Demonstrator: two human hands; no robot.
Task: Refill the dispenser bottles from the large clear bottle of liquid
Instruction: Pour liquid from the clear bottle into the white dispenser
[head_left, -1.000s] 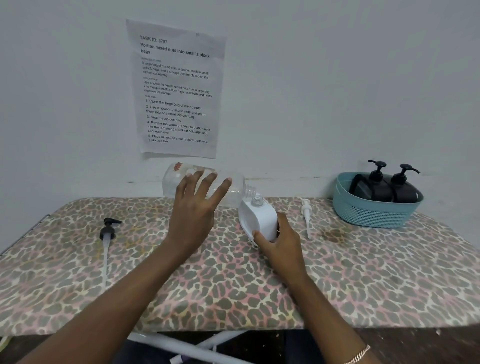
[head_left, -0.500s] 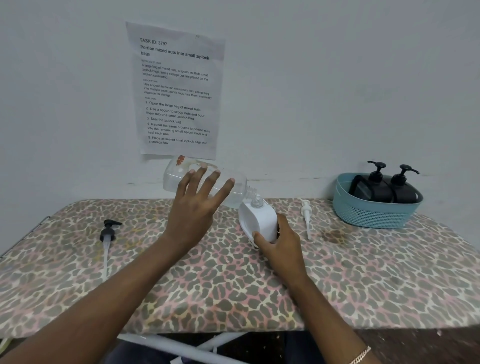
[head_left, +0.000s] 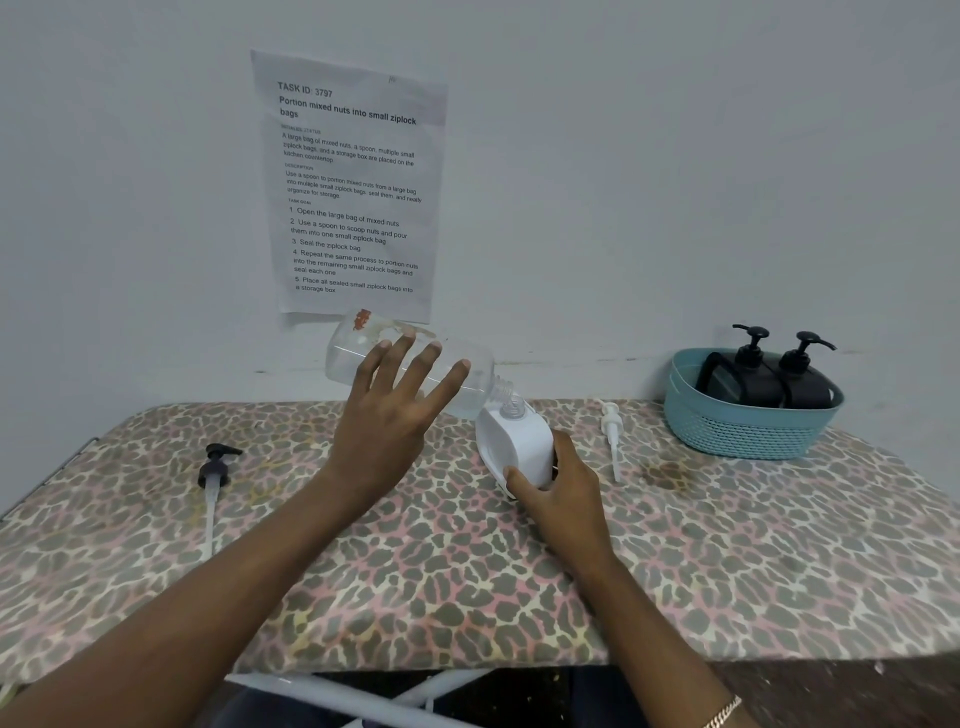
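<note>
My left hand (head_left: 389, 415) holds the large clear bottle (head_left: 353, 353) in the air above the table's far side, fingers spread across its front. The bottle is tilted with its base up and to the left. Its open neck points down to the right, right at the mouth of the white dispenser bottle (head_left: 519, 441). My right hand (head_left: 561, 493) grips the white bottle's lower right side, and the bottle leans on the leopard-print table (head_left: 467, 571). Little liquid shows in the clear bottle.
A black pump head with its tube (head_left: 215, 465) lies at the left of the table. A white pump head (head_left: 610, 423) lies just right of the white bottle. A teal basket (head_left: 743, 431) at the far right holds two black pump bottles (head_left: 748, 379). A printed sheet (head_left: 353, 187) hangs on the wall.
The clear bottle's base has risen a little, so it tilts more steeply toward the white bottle's mouth. My right hand and the white bottle have stayed put.
</note>
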